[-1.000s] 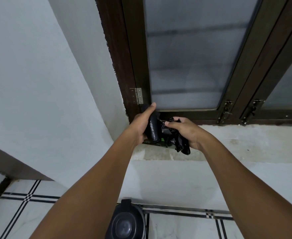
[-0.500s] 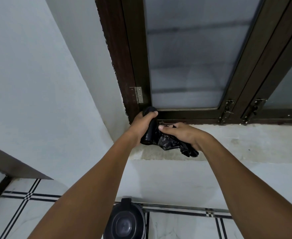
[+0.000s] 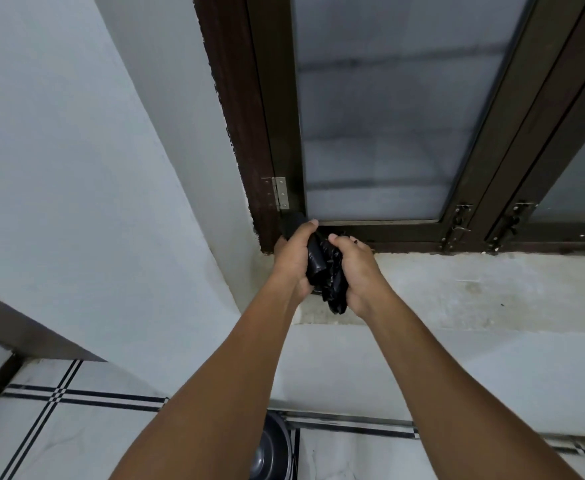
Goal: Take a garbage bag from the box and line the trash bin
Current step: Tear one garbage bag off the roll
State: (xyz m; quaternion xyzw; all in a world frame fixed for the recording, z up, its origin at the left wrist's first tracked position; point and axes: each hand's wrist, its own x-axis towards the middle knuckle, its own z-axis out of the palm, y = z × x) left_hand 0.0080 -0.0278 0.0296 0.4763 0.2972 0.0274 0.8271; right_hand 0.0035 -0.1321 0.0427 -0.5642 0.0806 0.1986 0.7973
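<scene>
Your left hand (image 3: 293, 259) is wrapped around the roll of bags (image 3: 315, 263), thumb over its top end, and the roll stands nearly upright with its long axis running up toward the window frame (image 3: 267, 140). Your right hand (image 3: 357, 271) is closed on the crumpled loose bag (image 3: 334, 289), which hangs just to the right of the roll and touches it, its tail drooping below your palm. So the pull you need runs sideways, to the right and away from the roll, while the left hand holds the roll steady. Both hands sit over the window ledge (image 3: 457, 289); the box is probably the dark sliver under your left hand, though it is mostly hidden.

The trash bin (image 3: 272, 452) waits below, between your forearms on the tiled floor (image 3: 76, 427), lid apparently still on.

Compared with half a second ago, your hands have drawn closer together, the right hand has turned more upright, and the loose plastic is bunched tighter instead of trailing out to the right.
</scene>
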